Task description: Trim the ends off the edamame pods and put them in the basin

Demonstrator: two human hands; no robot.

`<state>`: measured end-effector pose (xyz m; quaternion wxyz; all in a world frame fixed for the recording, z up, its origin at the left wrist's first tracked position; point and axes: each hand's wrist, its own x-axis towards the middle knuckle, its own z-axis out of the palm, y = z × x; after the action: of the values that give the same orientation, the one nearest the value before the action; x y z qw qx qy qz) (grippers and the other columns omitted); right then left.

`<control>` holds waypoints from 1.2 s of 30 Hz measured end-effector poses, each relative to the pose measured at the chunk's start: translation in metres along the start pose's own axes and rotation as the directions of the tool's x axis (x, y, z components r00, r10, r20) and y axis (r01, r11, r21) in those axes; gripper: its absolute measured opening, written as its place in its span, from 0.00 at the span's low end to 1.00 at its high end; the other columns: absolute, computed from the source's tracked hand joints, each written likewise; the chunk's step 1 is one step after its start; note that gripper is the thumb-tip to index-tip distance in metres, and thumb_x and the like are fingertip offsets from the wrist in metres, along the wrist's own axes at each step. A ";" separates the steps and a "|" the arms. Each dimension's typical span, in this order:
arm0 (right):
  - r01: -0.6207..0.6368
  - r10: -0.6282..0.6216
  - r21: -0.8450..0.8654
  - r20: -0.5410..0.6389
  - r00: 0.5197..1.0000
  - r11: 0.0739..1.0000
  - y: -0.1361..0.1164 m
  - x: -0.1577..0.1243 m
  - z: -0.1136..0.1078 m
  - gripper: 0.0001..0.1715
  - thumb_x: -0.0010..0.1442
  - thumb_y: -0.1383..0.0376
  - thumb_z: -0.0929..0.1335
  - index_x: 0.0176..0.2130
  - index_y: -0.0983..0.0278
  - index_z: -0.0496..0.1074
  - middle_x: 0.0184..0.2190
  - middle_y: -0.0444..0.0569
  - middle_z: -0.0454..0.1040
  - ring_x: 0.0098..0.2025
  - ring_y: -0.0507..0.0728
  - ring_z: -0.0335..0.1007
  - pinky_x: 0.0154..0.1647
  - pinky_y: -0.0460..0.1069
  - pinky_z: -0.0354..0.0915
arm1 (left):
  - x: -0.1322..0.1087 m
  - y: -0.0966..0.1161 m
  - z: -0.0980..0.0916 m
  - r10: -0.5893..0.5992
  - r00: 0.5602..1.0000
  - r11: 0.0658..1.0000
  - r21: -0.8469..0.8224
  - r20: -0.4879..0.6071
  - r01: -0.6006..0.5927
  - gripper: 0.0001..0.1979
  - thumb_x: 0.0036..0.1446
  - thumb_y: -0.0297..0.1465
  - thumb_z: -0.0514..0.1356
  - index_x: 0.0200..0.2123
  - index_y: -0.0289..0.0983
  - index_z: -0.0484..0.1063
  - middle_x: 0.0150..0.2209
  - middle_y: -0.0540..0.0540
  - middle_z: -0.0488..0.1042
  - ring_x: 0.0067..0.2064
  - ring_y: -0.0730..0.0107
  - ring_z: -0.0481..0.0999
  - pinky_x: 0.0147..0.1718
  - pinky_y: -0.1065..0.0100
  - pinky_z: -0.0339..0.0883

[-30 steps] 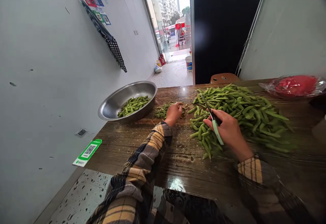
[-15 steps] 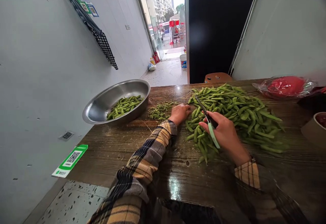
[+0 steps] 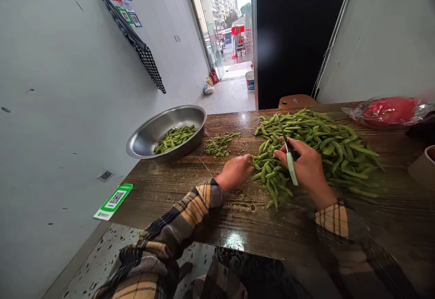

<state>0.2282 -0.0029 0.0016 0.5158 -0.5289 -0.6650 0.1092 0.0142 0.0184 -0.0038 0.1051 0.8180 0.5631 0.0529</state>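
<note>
Green soybean pods (image 3: 326,145) lie in a wide heap on the dark wooden table. In my right hand (image 3: 307,165) is a pair of scissors (image 3: 291,165) with pale green handles, its dark blades pointing away over the heap. My left hand (image 3: 235,172) is at the heap's left edge, fingers curled together against the nearest pods; what lies between the fingertips is hidden. A small pile of trimmed pod ends (image 3: 218,146) sits beyond that hand. To the left, a steel basin (image 3: 146,140) holds more pods (image 3: 176,138).
A green QR-code card (image 3: 113,201) lies at the table's left edge. Toward the right are a red item in clear plastic (image 3: 389,110) and a beige container (image 3: 423,167). Behind the table stand a brown stool (image 3: 297,101) and a doorway.
My left hand has drawn back toward me, down the left side of the heap. The scissors have turned more upright in my right hand. The whole view has shifted slightly.
</note>
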 end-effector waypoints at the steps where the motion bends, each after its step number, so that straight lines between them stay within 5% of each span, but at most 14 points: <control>1: -0.008 0.008 0.008 -0.010 1.000 1.000 0.000 0.000 0.000 0.25 0.57 0.49 0.68 0.48 0.62 0.74 0.34 0.50 0.77 0.36 0.61 0.72 0.40 0.55 0.67 | -0.013 0.008 0.006 0.038 0.999 0.997 -0.063 0.033 -0.036 0.27 0.59 0.41 0.57 0.60 0.39 0.63 0.46 0.40 0.77 0.46 0.60 0.77 0.42 0.66 0.67; 5: -0.009 0.009 0.028 -0.006 1.000 1.000 0.001 0.000 0.000 0.26 0.57 0.49 0.68 0.48 0.63 0.74 0.35 0.51 0.77 0.36 0.61 0.72 0.40 0.55 0.67 | -0.037 0.030 0.026 0.110 0.994 0.975 -0.193 -0.006 -0.109 0.32 0.56 0.43 0.60 0.61 0.36 0.61 0.51 0.37 0.75 0.49 0.55 0.75 0.44 0.62 0.67; 9: -0.006 0.005 0.035 0.028 1.000 0.999 0.001 -0.001 0.001 0.26 0.57 0.49 0.67 0.48 0.64 0.74 0.34 0.51 0.77 0.35 0.61 0.72 0.39 0.55 0.67 | -0.010 0.046 0.033 0.072 0.997 0.986 -0.150 -0.028 -0.075 0.15 0.61 0.36 0.54 0.48 0.38 0.71 0.45 0.40 0.77 0.47 0.58 0.76 0.44 0.63 0.67; 13: 0.001 -0.002 0.037 0.030 1.000 0.999 0.001 -0.001 0.001 0.26 0.57 0.49 0.67 0.47 0.63 0.75 0.33 0.50 0.76 0.33 0.60 0.72 0.38 0.55 0.67 | 0.021 0.059 0.028 0.014 0.999 0.997 -0.076 -0.036 -0.016 0.11 0.60 0.36 0.54 0.40 0.38 0.73 0.42 0.39 0.77 0.44 0.58 0.76 0.41 0.63 0.68; 21: 0.028 -0.030 0.044 0.045 0.999 0.999 0.001 -0.001 0.003 0.24 0.58 0.51 0.67 0.47 0.64 0.74 0.39 0.55 0.77 0.40 0.63 0.73 0.43 0.57 0.67 | -0.005 0.025 0.032 0.091 0.992 0.963 -0.247 -0.084 -0.109 0.08 0.54 0.35 0.61 0.28 0.37 0.69 0.32 0.46 0.72 0.36 0.66 0.71 0.35 0.68 0.62; 24: 0.032 -0.034 0.034 0.049 0.998 0.999 -0.001 -0.001 0.002 0.23 0.59 0.52 0.67 0.47 0.65 0.74 0.37 0.54 0.77 0.40 0.62 0.73 0.44 0.56 0.67 | -0.014 0.005 0.024 0.013 0.995 0.810 -0.582 -0.098 -0.068 0.11 0.53 0.36 0.61 0.26 0.35 0.66 0.26 0.51 0.66 0.29 0.74 0.64 0.30 0.71 0.57; 27: 0.041 -0.042 0.015 0.063 0.997 0.999 -0.004 -0.002 0.004 0.23 0.59 0.53 0.68 0.48 0.64 0.74 0.36 0.53 0.77 0.39 0.62 0.73 0.42 0.56 0.68 | -0.019 -0.007 0.011 -0.041 0.999 0.476 -0.879 -0.003 0.017 0.14 0.54 0.40 0.60 0.31 0.35 0.68 0.24 0.54 0.62 0.25 0.78 0.58 0.25 0.73 0.53; 30: 0.074 -0.073 -0.002 0.089 0.993 0.997 -0.006 -0.005 0.007 0.22 0.58 0.53 0.69 0.48 0.63 0.73 0.37 0.53 0.77 0.39 0.62 0.74 0.42 0.56 0.68 | -0.025 -0.013 0.002 -0.016 0.994 0.219 -0.970 0.104 0.105 0.17 0.52 0.42 0.63 0.36 0.35 0.71 0.23 0.54 0.61 0.24 0.79 0.58 0.23 0.74 0.51; 33: 0.117 -0.115 -0.011 0.131 0.985 0.993 -0.008 -0.010 0.012 0.22 0.58 0.54 0.69 0.49 0.63 0.73 0.39 0.53 0.77 0.41 0.62 0.74 0.44 0.55 0.69 | -0.029 -0.015 -0.001 -0.033 0.990 0.077 -0.988 0.135 0.137 0.17 0.49 0.41 0.66 0.36 0.35 0.72 0.22 0.55 0.59 0.22 0.81 0.55 0.20 0.75 0.47; 36: 0.157 -0.152 -0.009 0.193 0.969 0.988 -0.009 -0.014 0.014 0.22 0.58 0.55 0.70 0.50 0.62 0.72 0.40 0.52 0.77 0.41 0.61 0.74 0.44 0.54 0.69 | -0.031 -0.013 -0.004 -0.021 0.992 0.038 -0.992 0.122 0.123 0.15 0.51 0.41 0.65 0.33 0.35 0.69 0.24 0.53 0.65 0.21 0.82 0.54 0.18 0.75 0.42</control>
<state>0.2102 -0.0124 -0.0065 0.4500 -0.4686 -0.7521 0.1112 -0.0098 -0.0051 -0.0024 0.6647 0.4899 0.4055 0.3921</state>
